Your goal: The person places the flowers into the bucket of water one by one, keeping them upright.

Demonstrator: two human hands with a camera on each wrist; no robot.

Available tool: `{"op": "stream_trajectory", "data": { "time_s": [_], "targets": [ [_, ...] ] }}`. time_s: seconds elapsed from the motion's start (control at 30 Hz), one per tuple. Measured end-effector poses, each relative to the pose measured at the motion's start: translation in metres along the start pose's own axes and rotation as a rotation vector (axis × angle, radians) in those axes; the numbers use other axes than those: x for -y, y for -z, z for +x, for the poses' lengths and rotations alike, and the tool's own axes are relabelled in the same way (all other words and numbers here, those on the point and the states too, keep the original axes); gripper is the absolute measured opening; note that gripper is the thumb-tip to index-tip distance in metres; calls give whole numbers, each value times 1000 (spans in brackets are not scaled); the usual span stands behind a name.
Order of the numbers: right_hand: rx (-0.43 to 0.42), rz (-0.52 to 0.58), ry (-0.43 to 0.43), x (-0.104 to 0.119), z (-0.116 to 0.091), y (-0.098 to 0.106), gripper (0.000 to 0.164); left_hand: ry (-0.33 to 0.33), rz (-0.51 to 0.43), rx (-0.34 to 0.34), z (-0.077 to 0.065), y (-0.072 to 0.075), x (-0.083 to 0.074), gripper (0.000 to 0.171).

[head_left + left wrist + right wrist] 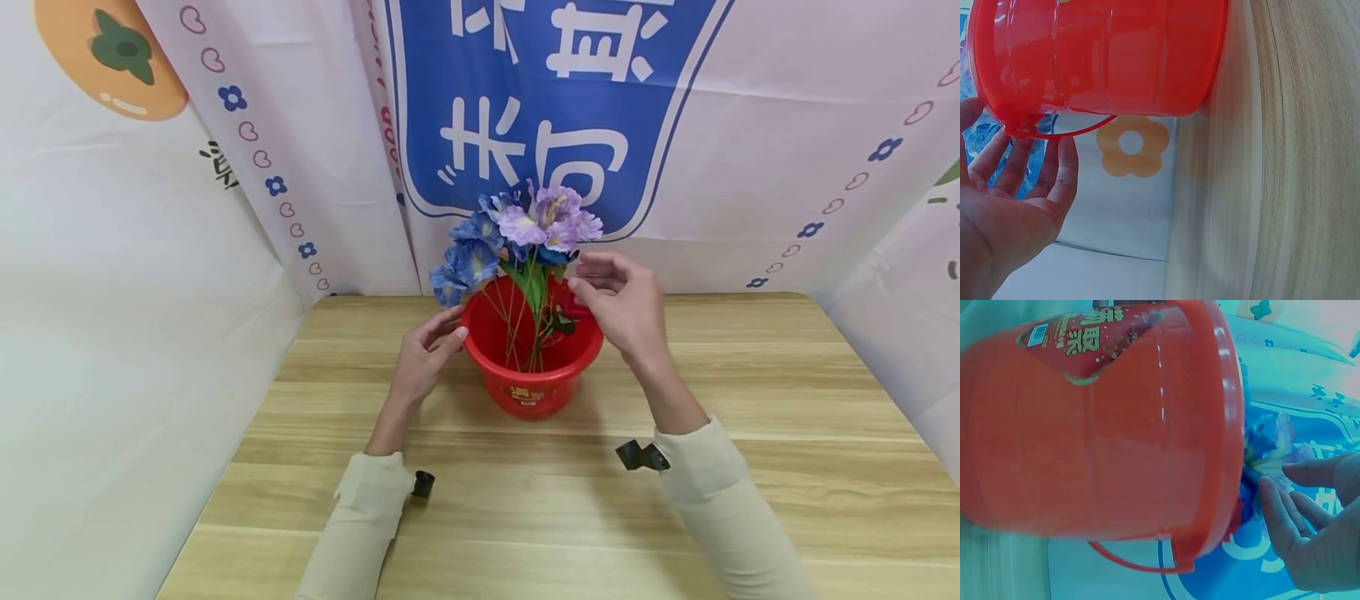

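Note:
A red plastic bucket stands on the wooden table, holding artificial flowers on long thin stems. Blue flowers lean out over its left side, and a light purple flower rises above them. Low inside the right rim shows a red flower with dark green leaves. My left hand touches the bucket's left rim, its fingertips by the thin red handle in the left wrist view. Over the right rim, my right hand is beside the flowers, thumb and fingers apart with nothing between them.
Behind the bucket hangs a white cloth with a blue printed panel. The wooden table reaches back to this cloth. Small black cameras sit at both cuffs.

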State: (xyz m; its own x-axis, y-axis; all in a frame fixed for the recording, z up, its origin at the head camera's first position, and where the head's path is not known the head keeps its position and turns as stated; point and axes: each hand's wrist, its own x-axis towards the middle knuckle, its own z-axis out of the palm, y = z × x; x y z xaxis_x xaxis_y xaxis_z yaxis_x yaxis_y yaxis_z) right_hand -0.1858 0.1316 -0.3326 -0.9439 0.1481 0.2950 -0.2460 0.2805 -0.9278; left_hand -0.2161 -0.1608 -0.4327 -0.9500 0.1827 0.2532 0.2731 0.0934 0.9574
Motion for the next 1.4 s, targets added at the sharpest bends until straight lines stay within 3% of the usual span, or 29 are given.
{"op": "stream_trajectory", "data": {
  "time_s": [0.37,0.73,1.4],
  "targets": [
    [-27,-11,-56,-10,-14,31,35,-7,7,-4,0,-3,1,45],
    [-46,-98,-81,-32,-28,68,37,-15,-11,-10,0,-4,2,45],
    [-10,-362,-117,-68,-49,128,49,-19,-17,-4,0,-2,0,45]
  ]
}}
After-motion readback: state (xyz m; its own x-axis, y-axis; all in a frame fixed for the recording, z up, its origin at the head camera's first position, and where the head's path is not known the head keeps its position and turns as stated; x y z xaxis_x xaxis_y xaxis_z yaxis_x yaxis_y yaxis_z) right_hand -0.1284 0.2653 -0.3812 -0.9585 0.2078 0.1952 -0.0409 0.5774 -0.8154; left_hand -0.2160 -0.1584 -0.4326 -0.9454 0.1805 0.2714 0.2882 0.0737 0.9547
